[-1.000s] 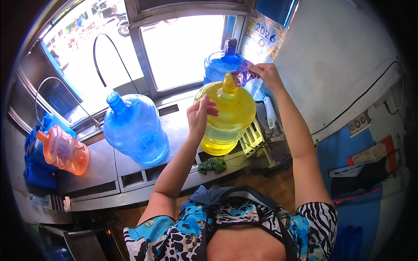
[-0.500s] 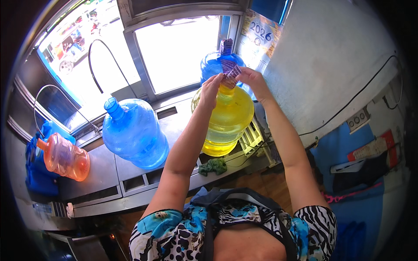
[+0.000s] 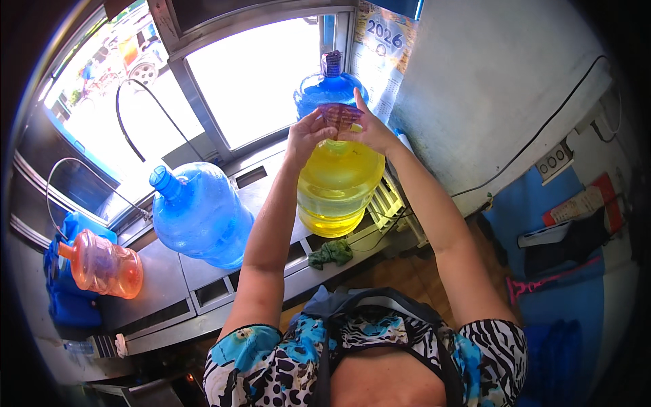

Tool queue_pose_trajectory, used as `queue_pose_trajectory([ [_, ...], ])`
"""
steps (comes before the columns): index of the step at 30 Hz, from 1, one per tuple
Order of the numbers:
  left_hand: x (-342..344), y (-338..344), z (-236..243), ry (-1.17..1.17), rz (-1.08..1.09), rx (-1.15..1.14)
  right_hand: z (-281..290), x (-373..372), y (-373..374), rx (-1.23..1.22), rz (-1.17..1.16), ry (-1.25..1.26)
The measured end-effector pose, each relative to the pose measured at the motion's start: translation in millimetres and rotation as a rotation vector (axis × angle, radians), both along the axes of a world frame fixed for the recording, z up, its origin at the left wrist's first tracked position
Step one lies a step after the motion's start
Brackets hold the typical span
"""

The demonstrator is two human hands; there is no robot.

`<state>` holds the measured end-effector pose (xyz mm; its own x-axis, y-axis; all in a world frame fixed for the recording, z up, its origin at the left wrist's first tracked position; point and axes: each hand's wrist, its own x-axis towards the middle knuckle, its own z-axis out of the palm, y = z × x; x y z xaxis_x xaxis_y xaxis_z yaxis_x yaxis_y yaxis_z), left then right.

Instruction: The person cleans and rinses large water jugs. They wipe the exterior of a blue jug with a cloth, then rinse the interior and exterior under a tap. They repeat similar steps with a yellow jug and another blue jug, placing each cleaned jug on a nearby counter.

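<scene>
A large yellow water jug (image 3: 339,184) stands upright on the metal counter in front of me. Over its neck, a purple printed plastic seal sleeve (image 3: 340,114) is stretched between my hands. My left hand (image 3: 307,137) grips the sleeve's left side, fingers bent and thumb toward the neck. On the other side, my right hand (image 3: 372,129) pinches it, with one finger pointing up. The neck is mostly hidden by sleeve and hands. Right behind stands a blue jug (image 3: 308,91) with a similar purple sleeve (image 3: 331,63) round its neck.
A big blue jug (image 3: 200,214) and a smaller orange jug (image 3: 105,263) sit tilted-looking on the counter (image 3: 163,281) to the left. Thin curved hoses (image 3: 119,102) rise near the window. A green cloth (image 3: 330,254) lies at the counter's front edge. A wall (image 3: 468,102) bounds the right.
The sleeve, crumpled and upright before, is now spread wider and lower over the yellow jug's neck. Both hands have come down to its sides. The whole view has shifted slightly.
</scene>
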<state>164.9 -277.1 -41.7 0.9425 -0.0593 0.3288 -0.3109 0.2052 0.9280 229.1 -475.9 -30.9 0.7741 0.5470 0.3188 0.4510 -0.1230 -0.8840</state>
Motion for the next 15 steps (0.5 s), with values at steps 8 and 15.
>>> queue_pose_trajectory([
  [8,28,-13,6,-0.167,0.267,0.268,0,-73,-40,0.205,-0.424,-0.125],
  [15,24,-48,-10,-0.075,0.395,0.191,-53,-147,-72,0.277,-0.391,0.018],
])
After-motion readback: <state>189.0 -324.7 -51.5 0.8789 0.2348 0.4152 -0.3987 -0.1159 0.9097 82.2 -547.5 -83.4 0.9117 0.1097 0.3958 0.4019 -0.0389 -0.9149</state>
